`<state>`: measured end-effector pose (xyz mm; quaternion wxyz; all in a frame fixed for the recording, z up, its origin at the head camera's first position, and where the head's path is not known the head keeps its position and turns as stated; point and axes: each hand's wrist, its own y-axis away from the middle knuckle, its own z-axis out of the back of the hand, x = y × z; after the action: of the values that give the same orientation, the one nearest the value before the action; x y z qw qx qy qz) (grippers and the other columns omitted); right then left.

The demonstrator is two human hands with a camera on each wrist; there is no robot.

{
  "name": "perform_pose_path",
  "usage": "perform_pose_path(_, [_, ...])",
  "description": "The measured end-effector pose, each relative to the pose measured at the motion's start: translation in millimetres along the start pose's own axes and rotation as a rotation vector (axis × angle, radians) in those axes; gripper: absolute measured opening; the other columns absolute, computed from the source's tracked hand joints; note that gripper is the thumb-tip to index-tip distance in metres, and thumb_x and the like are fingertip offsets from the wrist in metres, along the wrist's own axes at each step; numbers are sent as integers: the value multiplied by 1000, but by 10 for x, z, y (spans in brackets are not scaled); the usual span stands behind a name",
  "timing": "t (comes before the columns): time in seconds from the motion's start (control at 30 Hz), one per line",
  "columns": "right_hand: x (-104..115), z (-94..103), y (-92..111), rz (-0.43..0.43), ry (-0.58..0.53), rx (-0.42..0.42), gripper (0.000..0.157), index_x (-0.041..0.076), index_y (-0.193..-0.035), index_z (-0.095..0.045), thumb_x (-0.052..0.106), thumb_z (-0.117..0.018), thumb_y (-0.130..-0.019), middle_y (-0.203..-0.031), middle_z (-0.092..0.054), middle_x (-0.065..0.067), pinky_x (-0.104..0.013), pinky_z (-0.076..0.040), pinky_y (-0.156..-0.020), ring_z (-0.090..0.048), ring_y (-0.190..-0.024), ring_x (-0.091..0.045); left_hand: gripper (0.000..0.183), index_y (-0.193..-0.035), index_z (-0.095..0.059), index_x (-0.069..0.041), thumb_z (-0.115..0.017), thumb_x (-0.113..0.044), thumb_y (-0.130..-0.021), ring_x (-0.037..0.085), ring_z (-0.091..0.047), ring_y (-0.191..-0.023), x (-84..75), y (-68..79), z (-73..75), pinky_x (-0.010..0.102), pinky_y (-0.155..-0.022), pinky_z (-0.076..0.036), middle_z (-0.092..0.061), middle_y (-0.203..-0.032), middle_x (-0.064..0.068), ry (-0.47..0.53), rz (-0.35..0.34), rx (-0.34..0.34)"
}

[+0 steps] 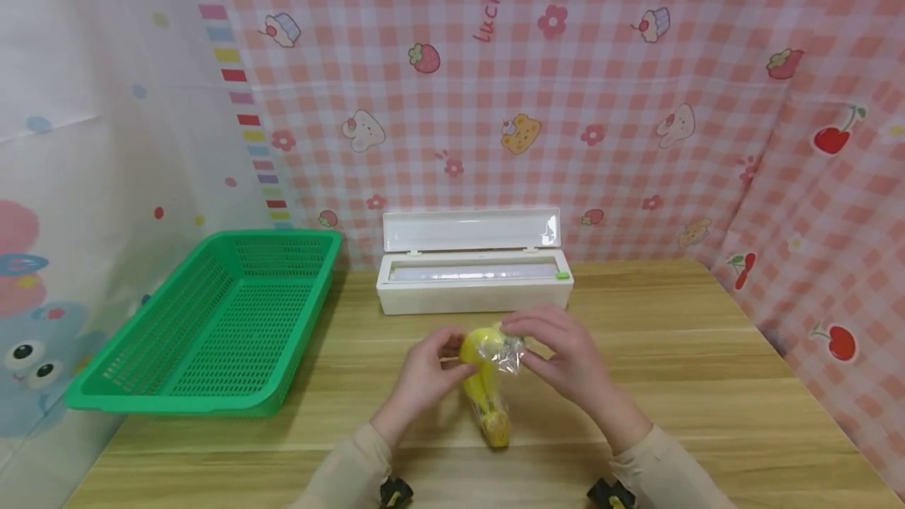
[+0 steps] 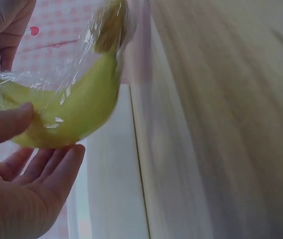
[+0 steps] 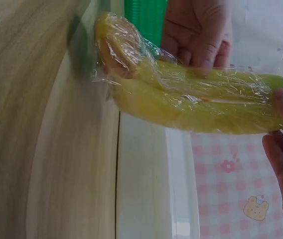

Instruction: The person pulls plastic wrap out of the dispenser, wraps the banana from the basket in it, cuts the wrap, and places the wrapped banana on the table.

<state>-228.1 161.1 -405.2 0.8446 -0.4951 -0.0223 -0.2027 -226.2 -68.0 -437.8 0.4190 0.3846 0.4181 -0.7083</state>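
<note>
A small bunch of bananas (image 1: 482, 383), covered in clear cling film (image 1: 506, 355), is held up over the table in front of me. Its brown stem end (image 3: 117, 45) points toward me and down, with film stretched over it. My left hand (image 1: 429, 374) grips the bananas from the left, thumb on one side and fingers on the other, as the left wrist view shows. At the far tips, my right hand (image 1: 566, 348) pinches the wrapped end between thumb and fingers. The film is crinkled and shiny near the right fingertips.
Behind the hands stands a white cling film dispenser (image 1: 474, 301), its lid (image 1: 471, 231) raised and a film roll (image 1: 474, 272) inside. A green plastic basket (image 1: 265, 405) sits on the left of the wooden table (image 1: 679, 383). Patterned cloth (image 1: 452, 100) hangs around the back and sides.
</note>
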Motion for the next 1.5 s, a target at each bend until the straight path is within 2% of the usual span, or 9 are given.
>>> perform_pose_path(0.13, [-13, -57, -3, 78, 37, -42, 12, 4, -101, -72, 10, -71, -89, -104, -71, -9, -23, -49, -92, -64, -94, -26, 53, -126, -60, -1, -81, -3, -77, 33, -63, -110, -39, -18, -12, 47, -96, -52, -66, -118, 15, 18, 8, 16])
perform_pose_path(0.27, [6, -94, -12, 117, 76, -69, 21, 4, -100, -71, 22, -61, -99, -103, -70, -8, -25, -49, -90, -63, -93, -25, 54, -126, -62, -4, -83, -5, -76, 29, -63, -108, -63, -32, -24, 48, -96, -51, -68, -115, 9, 6, -7, 0])
perform_pose_path(0.43, [37, -101, -24, 148, 99, -66, 17, 3, -100, -71, 18, -64, -95, -103, -70, -8, -28, -51, -87, -63, -93, -25, 39, -116, -69, -6, -80, -1, -79, 24, -65, -101, -51, -41, -43, 38, -89, -56, -70, -109, 5, -8, -43, -46])
perform_pose_path(0.6, [66, -83, -30, 197, 102, -64, 27, 2, -102, -71, 27, -62, -98, -104, -70, -10, -30, -52, -87, -64, -93, -26, 32, -108, -72, -8, -79, 2, -79, 22, -66, -100, -52, -33, -48, 28, -83, -57, -71, -106, 4, -48, -64, -54])
perform_pose_path(0.83, [128, -51, -90, 396, 138, -95, 22, 3, -100, -74, 24, -68, -94, -99, -71, -9, -38, -54, -80, -66, -89, -27, 32, -109, -72, -8, -79, 1, -79, 21, -66, -100, -71, -34, -45, 27, -83, -57, -71, -107, 3, -74, -68, -34])
perform_pose_path(0.93, [163, -42, -122, 433, 147, -97, 17, 5, -94, -75, 20, -68, -95, -93, -72, -6, -38, -55, -76, -66, -84, -24, 32, -109, -72, -7, -78, 2, -79, 22, -66, -101, -74, -36, -51, 28, -83, -57, -71, -108, 5, -82, -77, -28])
perform_pose_path(1.1, [206, -27, -151, 430, 159, -92, 18, 6, -89, -74, 19, -65, -97, -88, -72, -4, -36, -56, -74, -66, -80, -20, 33, -109, -71, -3, -77, 7, -78, 26, -66, -105, -77, -25, -68, 34, -85, -58, -70, -111, 9, -99, -115, -35])
perform_pose_path(1.3, [233, -5, -204, 406, 132, -129, 17, 6, -88, -72, 18, -65, -97, -84, -69, -3, -33, -56, -70, -65, -74, -19, 30, -106, -71, -7, -79, 4, -79, 22, -65, -104, -120, -8, -84, 35, -86, -57, -70, -109, 4, -147, -159, -19])
perform_pose_path(1.5, [228, 41, -246, 283, 83, -81, 20, 7, -88, -71, 23, -64, -97, -82, -69, -1, -28, -53, -66, -63, -72, -16, 29, -107, -72, -8, -80, 1, -80, 20, -65, -104, -170, 25, -100, 31, -85, -57, -70, -110, 3, -231, -236, -15])
